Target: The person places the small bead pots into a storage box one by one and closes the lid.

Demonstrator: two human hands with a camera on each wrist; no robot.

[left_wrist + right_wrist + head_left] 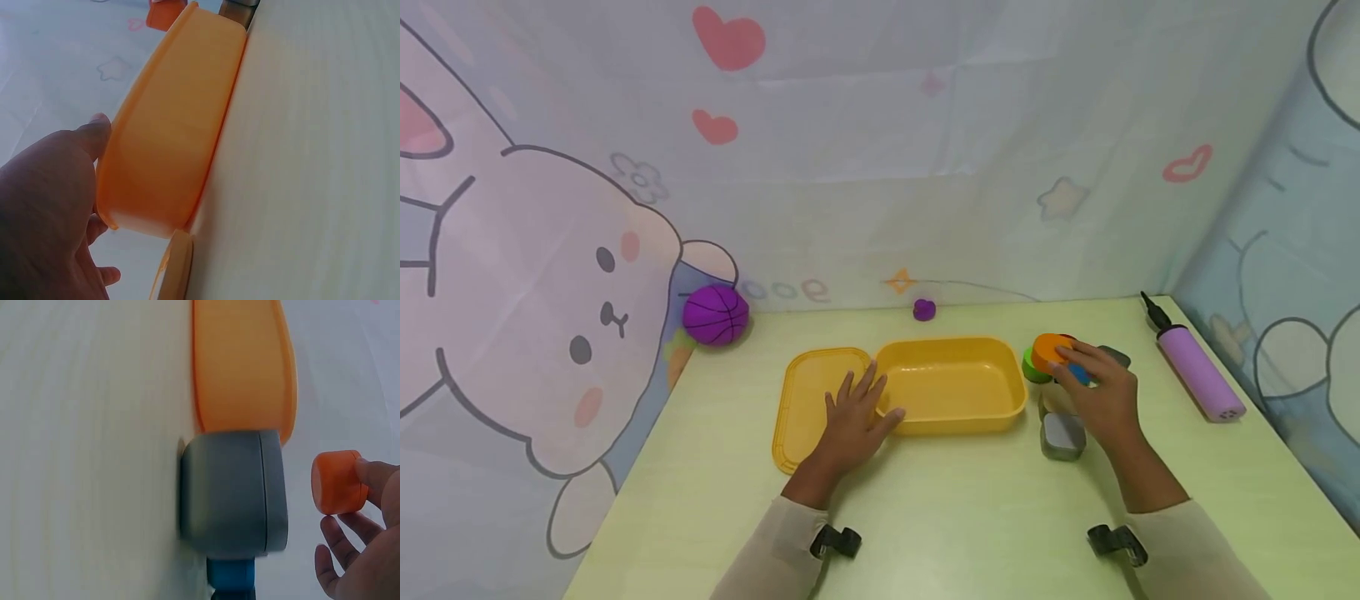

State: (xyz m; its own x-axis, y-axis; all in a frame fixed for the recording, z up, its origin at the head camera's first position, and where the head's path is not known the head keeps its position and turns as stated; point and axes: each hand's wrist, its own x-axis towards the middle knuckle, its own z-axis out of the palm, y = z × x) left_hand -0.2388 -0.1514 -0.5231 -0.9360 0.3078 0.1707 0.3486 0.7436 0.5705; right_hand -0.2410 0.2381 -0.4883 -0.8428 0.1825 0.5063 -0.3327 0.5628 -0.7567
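My right hand [1103, 398] pinches a small round orange tub [337, 482] between thumb and fingers, holding it up off the table. Just below and around it are a green tub [1036, 367], a blue tub [1079, 374] and a sliver of something red, all partly hidden. Empty and facing up, the yellow box [951, 383] stands at the middle. With fingers spread, my left hand [853, 421] rests at the box's left end, its thumb by the near rim; in the left wrist view the thumb touches the rim [125, 115]. Under that hand's side lies the flat yellow lid [805, 404].
A grey square tin [1063, 437] stands right of the box, with another dark grey container [1114, 357] behind the right hand. A purple ball [716, 315] and a purple duck [924, 310] sit at the back. A pink hand pump [1201, 372] lies far right.
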